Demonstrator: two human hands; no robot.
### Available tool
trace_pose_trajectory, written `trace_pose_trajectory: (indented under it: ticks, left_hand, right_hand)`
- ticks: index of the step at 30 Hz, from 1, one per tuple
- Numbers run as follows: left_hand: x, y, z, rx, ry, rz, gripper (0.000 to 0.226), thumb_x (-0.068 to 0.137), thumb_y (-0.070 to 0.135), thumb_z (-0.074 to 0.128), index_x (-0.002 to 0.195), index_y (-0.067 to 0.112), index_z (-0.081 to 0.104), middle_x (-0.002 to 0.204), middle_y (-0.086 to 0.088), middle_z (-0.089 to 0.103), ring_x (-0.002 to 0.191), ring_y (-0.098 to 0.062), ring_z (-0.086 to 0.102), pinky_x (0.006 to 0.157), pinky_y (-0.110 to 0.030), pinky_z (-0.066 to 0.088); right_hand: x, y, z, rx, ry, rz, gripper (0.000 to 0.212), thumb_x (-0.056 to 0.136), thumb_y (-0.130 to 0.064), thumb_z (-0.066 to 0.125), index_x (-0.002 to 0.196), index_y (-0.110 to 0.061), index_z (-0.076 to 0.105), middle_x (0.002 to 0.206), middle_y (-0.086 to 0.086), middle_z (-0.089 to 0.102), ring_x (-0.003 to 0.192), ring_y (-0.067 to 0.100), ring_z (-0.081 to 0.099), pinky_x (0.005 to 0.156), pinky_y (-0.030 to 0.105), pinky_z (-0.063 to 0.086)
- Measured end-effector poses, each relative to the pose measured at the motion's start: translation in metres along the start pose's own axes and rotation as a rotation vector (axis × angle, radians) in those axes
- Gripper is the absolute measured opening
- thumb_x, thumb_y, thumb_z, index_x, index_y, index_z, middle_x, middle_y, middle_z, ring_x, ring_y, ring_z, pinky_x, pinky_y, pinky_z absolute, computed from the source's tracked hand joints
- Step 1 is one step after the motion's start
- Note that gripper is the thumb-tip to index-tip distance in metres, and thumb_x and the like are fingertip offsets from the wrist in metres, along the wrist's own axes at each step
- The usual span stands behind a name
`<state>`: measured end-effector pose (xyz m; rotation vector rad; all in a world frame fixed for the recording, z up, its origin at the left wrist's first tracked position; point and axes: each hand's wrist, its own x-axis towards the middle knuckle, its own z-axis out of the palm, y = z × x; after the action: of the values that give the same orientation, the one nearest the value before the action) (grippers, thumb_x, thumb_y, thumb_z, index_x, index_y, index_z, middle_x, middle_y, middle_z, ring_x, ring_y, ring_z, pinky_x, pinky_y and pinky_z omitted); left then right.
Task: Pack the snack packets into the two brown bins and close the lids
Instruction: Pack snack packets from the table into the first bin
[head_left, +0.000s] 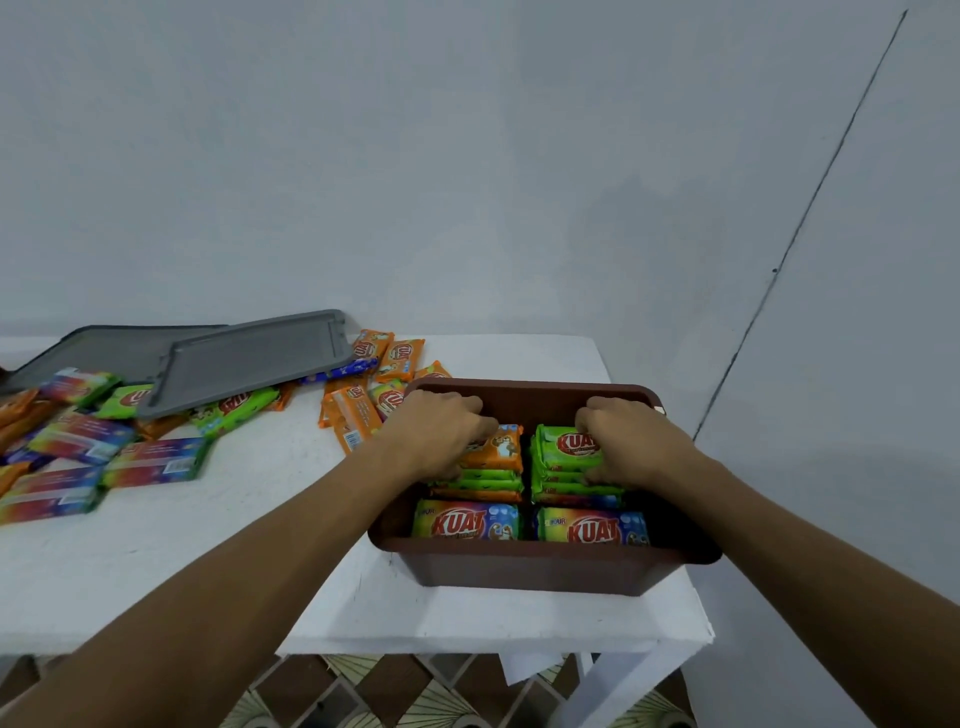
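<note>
Head view. The fingertips of both hands were sunk behind the packets, out of sight. At the left edge, loose packets (156, 462) and the rear grey lid (114, 348) were cut off, and print on them was too blurred to read.

The left hand (441, 431) gripped the orange-topped stack (493, 452), fingers curled over its far end and thumb at the near end. The right hand (631, 441) gripped the green-topped stack (563, 447) in the same way.

We found both stacks inside the brown bin (524, 558), side by side and behind two rainbow "KUAT" packets (467, 519) that lay along the near wall. The bin was lidless and sat at the right end of the white table (208, 545). A second grey lid (254, 358) rested tilted on the loose packets.
</note>
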<state>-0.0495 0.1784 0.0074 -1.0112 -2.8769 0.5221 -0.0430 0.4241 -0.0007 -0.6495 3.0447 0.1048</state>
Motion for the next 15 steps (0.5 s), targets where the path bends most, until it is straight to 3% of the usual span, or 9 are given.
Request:
trace_pose_trajectory:
  ticks: [3, 5, 8, 12, 15]
  left_hand:
    - [-0.003, -0.002, 0.000, -0.053, 0.007, -0.021, 0.056, 0.080, 0.053, 0.066, 0.126, 0.026, 0.054, 0.109, 0.004, 0.059, 0.097, -0.019, 0.059, 0.065, -0.032, 0.045]
    - [-0.011, -0.007, 0.001, -0.168, -0.005, -0.047, 0.054, 0.082, 0.063, 0.058, 0.117, 0.023, 0.059, 0.106, 0.005, 0.063, 0.095, -0.017, 0.060, 0.073, -0.034, 0.048]
    - [-0.027, -0.014, 0.004, -0.256, 0.129, -0.061, 0.040, 0.090, 0.057, 0.050, 0.103, 0.022, 0.064, 0.098, 0.003, 0.064, 0.094, -0.017, 0.058, 0.082, -0.036, 0.048]
    - [-0.045, -0.049, 0.009, -0.210, 0.375, -0.140, 0.026, 0.093, 0.039, 0.049, 0.096, 0.018, 0.064, 0.094, 0.000, 0.062, 0.088, -0.021, 0.056, 0.072, -0.037, 0.048]
    - [-0.065, -0.092, 0.017, -0.174, 0.355, -0.284, 0.018, 0.094, 0.026, 0.049, 0.100, 0.015, 0.062, 0.099, -0.003, 0.060, 0.091, -0.026, 0.057, 0.065, -0.034, 0.043]
  right_hand:
    - [-0.002, 0.000, -0.002, 0.006, -0.017, -0.004, 0.062, 0.065, -0.062, 0.075, 0.110, -0.022, 0.058, 0.102, -0.006, 0.054, 0.091, 0.013, 0.054, 0.073, 0.027, 0.044]
    - [-0.004, -0.001, -0.006, 0.035, -0.026, -0.001, 0.062, 0.065, -0.071, 0.068, 0.107, -0.026, 0.061, 0.099, -0.009, 0.055, 0.088, 0.011, 0.054, 0.074, 0.029, 0.048]
    - [-0.004, -0.004, -0.014, 0.071, 0.019, -0.022, 0.042, 0.077, -0.062, 0.062, 0.105, -0.031, 0.063, 0.099, -0.012, 0.060, 0.091, 0.010, 0.058, 0.075, 0.032, 0.051]
    - [0.016, -0.028, -0.035, 0.222, 0.116, -0.052, 0.024, 0.084, -0.048, 0.065, 0.102, -0.032, 0.066, 0.094, -0.016, 0.065, 0.084, 0.006, 0.059, 0.072, 0.034, 0.054]
    - [0.044, -0.051, -0.050, 0.240, 0.181, -0.080, 0.014, 0.086, -0.041, 0.064, 0.097, -0.032, 0.067, 0.086, -0.016, 0.064, 0.084, 0.009, 0.060, 0.072, 0.036, 0.054]
